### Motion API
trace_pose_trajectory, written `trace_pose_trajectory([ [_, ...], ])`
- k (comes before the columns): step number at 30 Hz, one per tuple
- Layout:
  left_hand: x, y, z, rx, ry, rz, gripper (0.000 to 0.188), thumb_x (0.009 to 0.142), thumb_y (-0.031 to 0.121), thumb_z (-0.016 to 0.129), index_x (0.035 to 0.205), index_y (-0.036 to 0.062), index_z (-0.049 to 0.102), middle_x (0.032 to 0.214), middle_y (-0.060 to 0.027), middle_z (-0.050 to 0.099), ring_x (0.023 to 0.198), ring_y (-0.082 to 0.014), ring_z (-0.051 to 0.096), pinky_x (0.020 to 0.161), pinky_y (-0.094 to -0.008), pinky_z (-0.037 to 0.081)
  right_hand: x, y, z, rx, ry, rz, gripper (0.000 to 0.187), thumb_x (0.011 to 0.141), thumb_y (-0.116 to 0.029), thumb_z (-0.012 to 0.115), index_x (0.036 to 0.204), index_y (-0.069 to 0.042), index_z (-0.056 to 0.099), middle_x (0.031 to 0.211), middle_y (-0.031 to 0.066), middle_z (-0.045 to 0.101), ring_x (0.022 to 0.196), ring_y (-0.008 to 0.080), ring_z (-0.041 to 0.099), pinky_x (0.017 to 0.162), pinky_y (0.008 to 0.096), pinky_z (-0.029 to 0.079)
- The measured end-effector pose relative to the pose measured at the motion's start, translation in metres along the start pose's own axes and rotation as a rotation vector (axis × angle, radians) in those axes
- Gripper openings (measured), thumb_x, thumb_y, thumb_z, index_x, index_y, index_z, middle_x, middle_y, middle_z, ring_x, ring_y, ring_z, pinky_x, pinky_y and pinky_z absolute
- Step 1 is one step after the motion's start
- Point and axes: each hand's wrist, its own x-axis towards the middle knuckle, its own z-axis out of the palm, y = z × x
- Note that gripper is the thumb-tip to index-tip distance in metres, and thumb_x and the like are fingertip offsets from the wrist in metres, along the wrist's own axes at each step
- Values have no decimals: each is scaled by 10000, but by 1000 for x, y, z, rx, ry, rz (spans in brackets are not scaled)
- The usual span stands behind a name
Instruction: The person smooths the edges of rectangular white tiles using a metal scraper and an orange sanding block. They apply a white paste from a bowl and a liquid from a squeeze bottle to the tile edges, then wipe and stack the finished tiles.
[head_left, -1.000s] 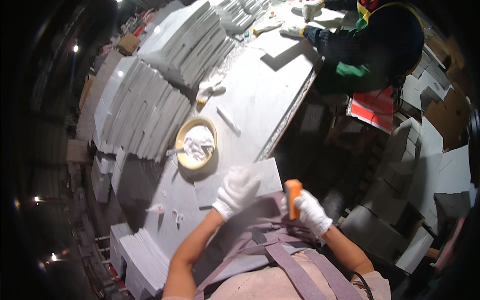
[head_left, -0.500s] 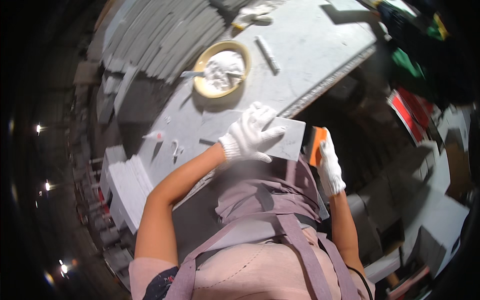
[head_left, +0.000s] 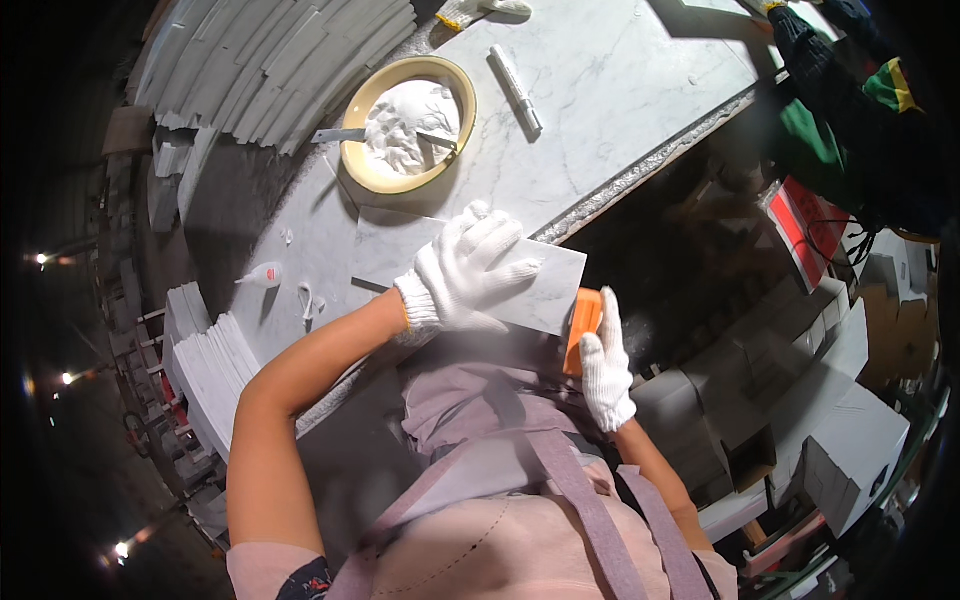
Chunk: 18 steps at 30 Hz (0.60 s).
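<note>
My left hand [head_left: 462, 272], in a white knit glove, lies with fingers spread on a grey-white marble tile [head_left: 558, 285], pressing it down. The tile's right end juts out past the table edge. In my right hand [head_left: 608, 372], also gloved in white, an orange block [head_left: 583, 332], much like a sanding block, is gripped between thumb and fingers. The block stands on its long side by the lower right corner of the tile and appears to touch its short edge. The block's working face is hidden from view.
A yellow bowl [head_left: 358, 170] of white powder with scrapers in it sits on the marble table [head_left: 640, 110]. A white marker [head_left: 516, 90] and a small bottle [head_left: 263, 275] lie nearby. Stacked tiles [head_left: 270, 60] stand far left. A co-worker's dark sleeve [head_left: 805, 60] shows far right.
My right hand has brought the orange block toward me along the tile's right edge and nearer to it. My left hand stays flat on the tile. The whole view has shifted a little.
</note>
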Motion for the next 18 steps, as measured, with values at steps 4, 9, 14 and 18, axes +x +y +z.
trace_pose_trajectory([
  [4, 0, -4, 4, -26, -27, -8, 965, 570, 595, 895, 1406, 186, 639, 1510, -236, 491, 1411, -463, 461, 1180, -666, 349, 46, -17, 1, 135, 107, 62, 847, 1097, -516, 536, 1703, -21, 213, 1722, 220, 328, 1586, 319, 343, 1277, 380, 294],
  [9, -1, -8, 7, -91, 67, -6, 916, 583, 585, 888, 1378, 184, 670, 1520, -240, 494, 1408, -453, 471, 1176, -652, 359, 13, -37, 21, -86, 109, 161, 925, 1064, -575, 568, 1685, 23, 233, 1691, 229, 376, 1561, 326, 382, 1272, 397, 307],
  [14, -4, -10, 10, -61, 40, -6, 909, 598, 585, 880, 1386, 183, 669, 1525, -251, 494, 1404, -451, 477, 1167, -652, 367, 41, -24, 11, -101, 196, -89, 893, 1064, -559, 578, 1682, 7, 268, 1629, 229, 435, 1452, 345, 494, 1218, 393, 377],
  [18, -5, -11, 12, -92, 61, -17, 926, 594, 597, 875, 1396, 184, 669, 1521, -250, 497, 1412, -451, 472, 1176, -650, 362, 34, -30, 14, -267, 164, 143, 922, 1038, -583, 614, 1674, 5, 299, 1528, 203, 529, 1368, 313, 566, 1179, 397, 425],
])
